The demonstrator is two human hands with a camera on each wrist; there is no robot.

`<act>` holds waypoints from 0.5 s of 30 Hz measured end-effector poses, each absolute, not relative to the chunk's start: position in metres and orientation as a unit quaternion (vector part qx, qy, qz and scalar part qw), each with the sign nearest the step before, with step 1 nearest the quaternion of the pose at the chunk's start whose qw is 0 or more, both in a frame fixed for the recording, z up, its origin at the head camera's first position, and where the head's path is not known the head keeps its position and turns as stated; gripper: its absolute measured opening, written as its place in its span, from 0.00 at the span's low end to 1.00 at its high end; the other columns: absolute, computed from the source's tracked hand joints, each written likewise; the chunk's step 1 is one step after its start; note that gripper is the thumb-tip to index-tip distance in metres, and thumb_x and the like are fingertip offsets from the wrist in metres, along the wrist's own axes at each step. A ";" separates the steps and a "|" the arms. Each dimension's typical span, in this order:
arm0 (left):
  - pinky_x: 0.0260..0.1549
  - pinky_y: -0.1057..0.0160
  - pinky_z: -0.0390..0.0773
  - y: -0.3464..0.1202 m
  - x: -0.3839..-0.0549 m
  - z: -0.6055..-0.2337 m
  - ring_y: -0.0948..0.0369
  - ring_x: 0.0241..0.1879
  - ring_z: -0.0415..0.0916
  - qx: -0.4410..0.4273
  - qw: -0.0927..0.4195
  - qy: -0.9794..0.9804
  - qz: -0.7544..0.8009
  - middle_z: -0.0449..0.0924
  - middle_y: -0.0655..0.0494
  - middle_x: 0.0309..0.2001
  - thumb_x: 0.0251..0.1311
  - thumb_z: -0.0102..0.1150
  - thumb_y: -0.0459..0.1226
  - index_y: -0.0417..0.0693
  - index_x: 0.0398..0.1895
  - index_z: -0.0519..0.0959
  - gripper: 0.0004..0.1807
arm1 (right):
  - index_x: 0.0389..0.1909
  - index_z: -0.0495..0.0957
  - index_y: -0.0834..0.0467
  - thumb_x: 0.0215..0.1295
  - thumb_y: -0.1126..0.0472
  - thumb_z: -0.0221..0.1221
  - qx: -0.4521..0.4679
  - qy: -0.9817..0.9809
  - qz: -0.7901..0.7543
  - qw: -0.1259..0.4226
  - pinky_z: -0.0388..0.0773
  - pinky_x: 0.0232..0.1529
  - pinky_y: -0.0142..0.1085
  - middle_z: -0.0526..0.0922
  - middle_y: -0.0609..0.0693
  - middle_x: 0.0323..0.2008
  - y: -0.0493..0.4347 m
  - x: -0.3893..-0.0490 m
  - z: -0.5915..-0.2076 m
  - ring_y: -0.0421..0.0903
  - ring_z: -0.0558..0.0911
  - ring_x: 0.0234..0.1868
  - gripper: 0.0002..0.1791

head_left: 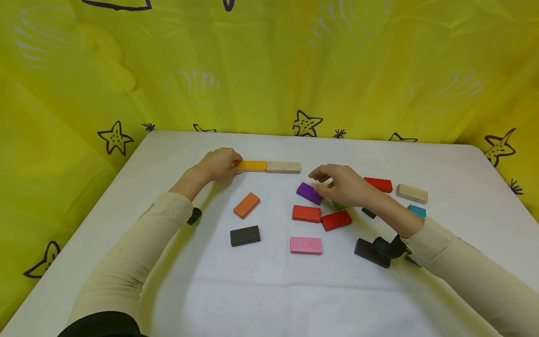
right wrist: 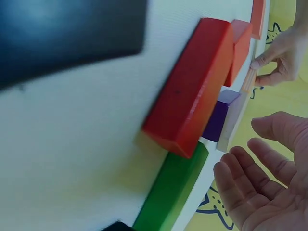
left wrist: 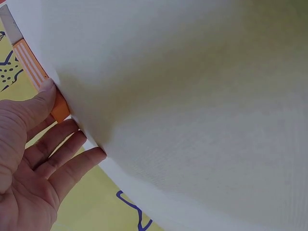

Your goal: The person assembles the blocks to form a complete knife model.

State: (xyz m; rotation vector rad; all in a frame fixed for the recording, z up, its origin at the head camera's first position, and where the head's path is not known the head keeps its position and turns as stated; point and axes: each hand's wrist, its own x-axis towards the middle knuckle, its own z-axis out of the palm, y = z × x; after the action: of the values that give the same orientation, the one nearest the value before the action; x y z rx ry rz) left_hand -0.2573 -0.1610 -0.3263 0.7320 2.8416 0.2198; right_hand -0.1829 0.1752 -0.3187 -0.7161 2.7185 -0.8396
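Note:
With thumb and fingertips, my left hand (head_left: pixel 221 164) pinches the left end of a yellow-orange block (head_left: pixel 253 166). In the left wrist view the thumb lies on this block (left wrist: pixel 33 65), and the other fingers reach down to the table. The block's right end meets a plain wooden block (head_left: pixel 283 167), making one row. My right hand (head_left: pixel 343 184) hovers with loosely bent fingers and holds nothing. Beside its fingertips lies a purple block (head_left: pixel 309 193). A green block (right wrist: pixel 171 192) is partly hidden under the right hand in the head view.
Red blocks (head_left: pixel 306 213), a pink block (head_left: pixel 306 245), an orange block (head_left: pixel 246 205) and a black block (head_left: pixel 245 236) lie nearer me. At the right are another wooden block (head_left: pixel 412 193) and a blue block (head_left: pixel 417 210). A yellow patterned cloth (head_left: pixel 269 70) hangs behind the white table (head_left: pixel 236 299).

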 end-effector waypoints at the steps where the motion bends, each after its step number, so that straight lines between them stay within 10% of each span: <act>1: 0.40 0.52 0.74 -0.161 -0.257 -0.326 0.51 0.40 0.72 0.248 0.100 0.961 0.075 0.81 0.46 0.43 0.69 0.62 0.37 0.38 0.51 0.83 0.13 | 0.61 0.78 0.66 0.71 0.63 0.61 -0.243 0.921 -0.286 0.106 0.81 0.54 0.51 0.83 0.61 0.56 0.176 -0.182 -0.320 0.59 0.80 0.57 0.21; 15: 0.37 0.55 0.72 -0.162 -0.258 -0.326 0.52 0.39 0.71 0.256 0.092 0.959 0.078 0.80 0.46 0.41 0.69 0.63 0.37 0.38 0.50 0.84 0.13 | 0.60 0.78 0.66 0.63 0.63 0.70 -0.260 0.911 -0.296 0.118 0.81 0.55 0.50 0.84 0.60 0.54 0.183 -0.175 -0.327 0.57 0.81 0.55 0.26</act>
State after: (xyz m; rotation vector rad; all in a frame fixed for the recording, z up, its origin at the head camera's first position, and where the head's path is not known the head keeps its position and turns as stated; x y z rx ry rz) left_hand -0.2576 -0.1621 -0.3264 0.7592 2.8484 0.2307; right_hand -0.1754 0.1832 -0.3267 -0.7619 2.6656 -0.8649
